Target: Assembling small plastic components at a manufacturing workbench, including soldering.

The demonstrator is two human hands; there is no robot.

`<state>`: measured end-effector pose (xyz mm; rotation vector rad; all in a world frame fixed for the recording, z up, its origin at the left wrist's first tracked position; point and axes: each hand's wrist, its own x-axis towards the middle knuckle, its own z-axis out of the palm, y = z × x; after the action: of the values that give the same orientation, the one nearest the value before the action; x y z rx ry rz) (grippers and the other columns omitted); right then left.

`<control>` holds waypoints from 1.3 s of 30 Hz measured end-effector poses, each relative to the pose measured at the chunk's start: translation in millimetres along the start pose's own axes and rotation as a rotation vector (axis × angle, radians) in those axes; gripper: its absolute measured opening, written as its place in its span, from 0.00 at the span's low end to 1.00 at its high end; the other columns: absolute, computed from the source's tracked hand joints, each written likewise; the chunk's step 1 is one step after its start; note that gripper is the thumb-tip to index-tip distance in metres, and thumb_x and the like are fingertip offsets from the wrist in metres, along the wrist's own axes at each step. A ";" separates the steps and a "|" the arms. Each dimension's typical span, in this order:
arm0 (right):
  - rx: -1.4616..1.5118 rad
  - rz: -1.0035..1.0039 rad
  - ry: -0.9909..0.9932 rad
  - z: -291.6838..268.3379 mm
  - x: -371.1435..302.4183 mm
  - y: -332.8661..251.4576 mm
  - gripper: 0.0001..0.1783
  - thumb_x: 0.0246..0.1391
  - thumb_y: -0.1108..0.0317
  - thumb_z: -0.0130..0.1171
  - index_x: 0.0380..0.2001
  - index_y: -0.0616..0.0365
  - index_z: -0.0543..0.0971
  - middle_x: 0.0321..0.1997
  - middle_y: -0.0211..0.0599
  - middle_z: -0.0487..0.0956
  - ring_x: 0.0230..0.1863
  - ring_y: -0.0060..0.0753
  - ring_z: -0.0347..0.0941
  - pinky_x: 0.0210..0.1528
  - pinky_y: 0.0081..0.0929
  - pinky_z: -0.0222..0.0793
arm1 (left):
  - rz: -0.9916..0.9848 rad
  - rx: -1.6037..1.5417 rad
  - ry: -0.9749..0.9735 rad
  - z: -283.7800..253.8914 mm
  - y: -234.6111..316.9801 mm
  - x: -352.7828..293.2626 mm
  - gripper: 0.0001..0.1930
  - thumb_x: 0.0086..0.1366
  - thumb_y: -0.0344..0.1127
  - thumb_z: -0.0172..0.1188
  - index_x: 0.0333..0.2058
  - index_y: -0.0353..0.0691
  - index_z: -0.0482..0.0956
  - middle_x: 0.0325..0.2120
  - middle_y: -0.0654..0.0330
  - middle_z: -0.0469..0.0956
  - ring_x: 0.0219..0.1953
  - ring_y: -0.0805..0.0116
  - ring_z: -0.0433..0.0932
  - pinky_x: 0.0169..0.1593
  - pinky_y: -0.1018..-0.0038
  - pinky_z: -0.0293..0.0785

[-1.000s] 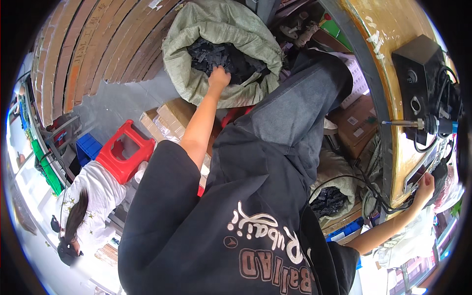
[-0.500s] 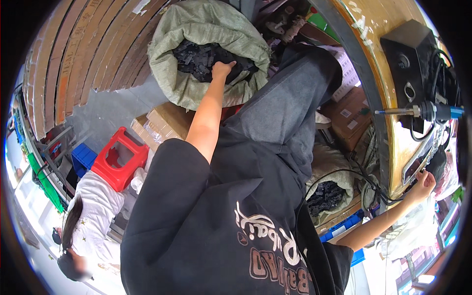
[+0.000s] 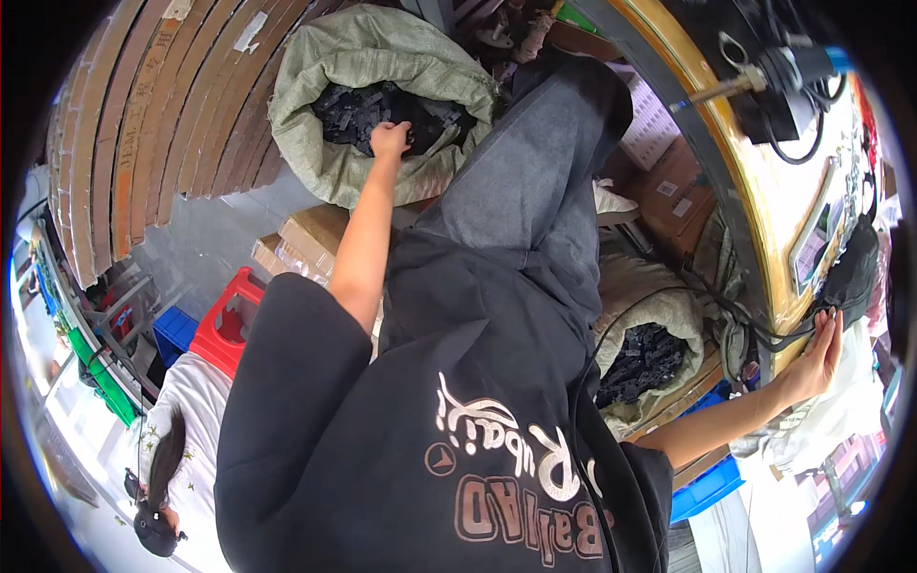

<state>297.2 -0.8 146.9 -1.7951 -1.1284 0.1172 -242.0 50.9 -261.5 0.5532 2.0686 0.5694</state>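
Note:
My left hand (image 3: 391,140) reaches over an olive woven sack (image 3: 334,177) with a rolled rim. Its fingers curl down among small black plastic pieces (image 3: 355,110); their tips are hidden, so I cannot make out what they hold. Off to the right, my right hand (image 3: 817,358) is raised beside the edge of a wooden-topped table (image 3: 788,286). Its fingers are stretched out and nothing shows in them. Close above that hand lies a dark cloth-like bundle (image 3: 848,272).
A second sack (image 3: 626,415) of black pieces stands under the table, near cardboard boxes (image 3: 669,196) and black cables. Stacked brown boards (image 3: 134,134) rise at far left. A red stool (image 3: 222,329) and a person (image 3: 181,420) are at left. A blue-handled metal-tipped tool (image 3: 755,81) overhangs the table.
The view has shifted, so the sack and table sit differently in the picture. My left hand stays at the sack. My right hand's fingers have straightened from a bent, pinched pose.

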 end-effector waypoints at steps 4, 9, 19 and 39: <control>0.098 -0.031 -0.024 2.9 -21.8 -1.4 0.12 0.50 0.81 0.48 0.39 0.76 0.70 0.38 0.52 0.74 0.37 0.34 0.74 0.44 0.22 0.70 | 0.043 -0.621 -0.228 -37.8 29.7 -75.7 0.08 0.52 0.25 0.54 0.32 0.35 0.66 0.28 0.56 0.73 0.23 0.68 0.73 0.24 0.71 0.73; 0.292 -0.021 -0.082 26.3 -61.1 -14.7 0.09 0.49 0.83 0.48 0.35 0.77 0.71 0.36 0.55 0.74 0.35 0.41 0.74 0.41 0.29 0.73 | 0.192 -0.603 -0.354 -66.1 68.9 -181.6 0.09 0.53 0.25 0.53 0.34 0.34 0.66 0.26 0.56 0.73 0.25 0.69 0.74 0.28 0.72 0.73; 0.732 0.163 -0.398 80.8 -123.8 -31.2 0.08 0.41 0.89 0.52 0.27 0.72 0.74 0.32 0.49 0.76 0.33 0.32 0.74 0.37 0.22 0.72 | 0.070 -0.580 -1.249 -10.7 152.6 -323.2 0.28 0.50 0.23 0.50 0.51 0.40 0.53 0.35 0.52 0.70 0.30 0.70 0.72 0.33 0.74 0.71; 1.199 0.454 -0.042 126.3 -179.8 -17.9 0.06 0.48 0.82 0.48 0.30 0.63 0.66 0.35 0.44 0.69 0.23 0.25 0.67 0.26 0.22 0.68 | -0.389 -0.562 -1.735 25.8 130.5 -354.6 0.16 0.56 0.33 0.45 0.44 0.43 0.54 0.31 0.52 0.68 0.27 0.63 0.72 0.30 0.65 0.73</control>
<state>118.2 -45.6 26.4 -0.8984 -0.4274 0.8970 -20.4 -45.9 30.1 0.1142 0.2935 0.1962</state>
